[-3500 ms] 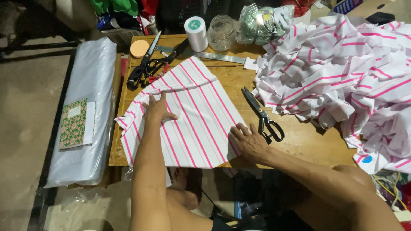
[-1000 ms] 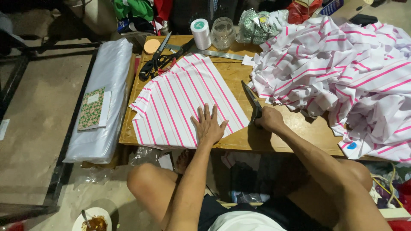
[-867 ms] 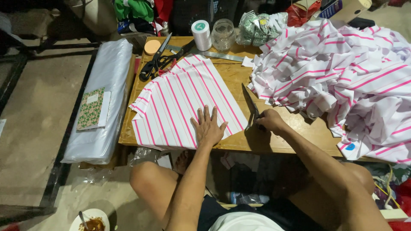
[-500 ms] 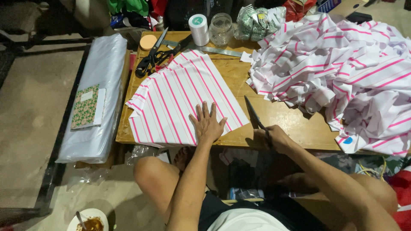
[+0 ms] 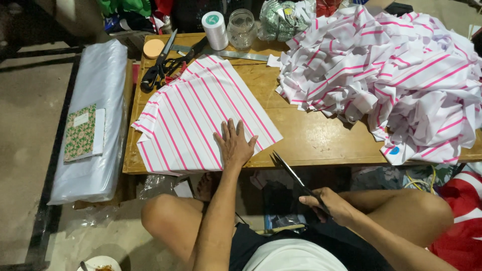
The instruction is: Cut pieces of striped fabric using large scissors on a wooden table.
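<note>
1. Since half a second ago, my right hand (image 5: 329, 206) has drawn the black-handled scissors (image 5: 296, 181) off the counter (image 5: 311, 138) and down toward my lap; the blades now point up at the counter's near edge. My left hand (image 5: 234, 145) has stayed flat on the striped fabric piece (image 5: 201, 113).
2. Left fingers (image 5: 232, 129) are spread and pressing, not gripping anything. Right fingers are clenched through the scissor handles; I cannot tell whether the blades are parted.
3. That white, pink-striped piece lies directly under my left fingers and runs away from them to the far left, its near edge flush with the counter edge.
4. I judge the cloth light, limp and a bit slippery on the wood, so it wants a flat palm to pin it, and a pinch at a corner or hem if lifted.
5. Scissors look stiff and fairly heavy with sharp tips; the handles are the only safe hold.
6. Well beyond my right fingers sits a heap of striped cut pieces (image 5: 396, 75).
7. Far past my left fingers: a second pair of scissors (image 5: 158, 68), a metal ruler (image 5: 226, 51), a thread cone (image 5: 215, 30) and a glass jar (image 5: 241, 29).
</note>
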